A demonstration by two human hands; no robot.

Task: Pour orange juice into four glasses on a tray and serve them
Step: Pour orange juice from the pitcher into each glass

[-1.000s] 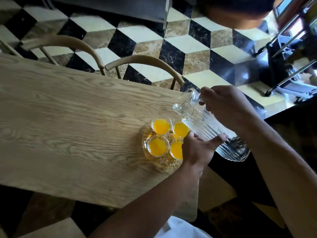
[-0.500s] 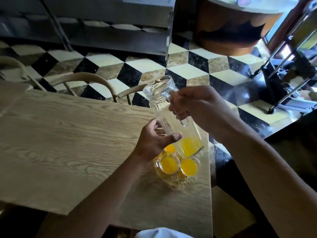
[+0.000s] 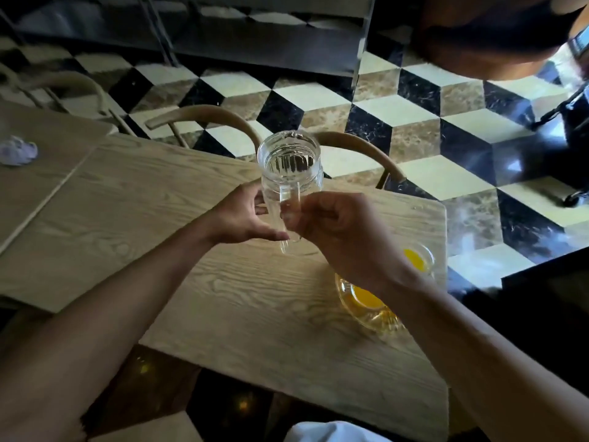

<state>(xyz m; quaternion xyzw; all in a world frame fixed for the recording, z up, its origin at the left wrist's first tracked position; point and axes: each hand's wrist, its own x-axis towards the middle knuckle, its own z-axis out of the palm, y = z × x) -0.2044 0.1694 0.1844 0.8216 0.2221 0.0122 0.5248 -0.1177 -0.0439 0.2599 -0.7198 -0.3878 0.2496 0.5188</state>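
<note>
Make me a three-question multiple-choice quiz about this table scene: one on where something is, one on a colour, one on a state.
1. Where is the glass tray?
A. near the table's right edge
B. on a chair
C. on the floor

2. What colour is the juice in the glasses?
A. red
B. orange
C. green

3. What state is the glass pitcher in?
A. brim-full
C. lying on its side
B. upright and looks empty

Answers: 1 A, it sits on the wooden table, partly hidden by the right forearm. 2 B, two glasses show orange liquid. 3 B, the left hand and right hand hold it upright, clear through.
</note>
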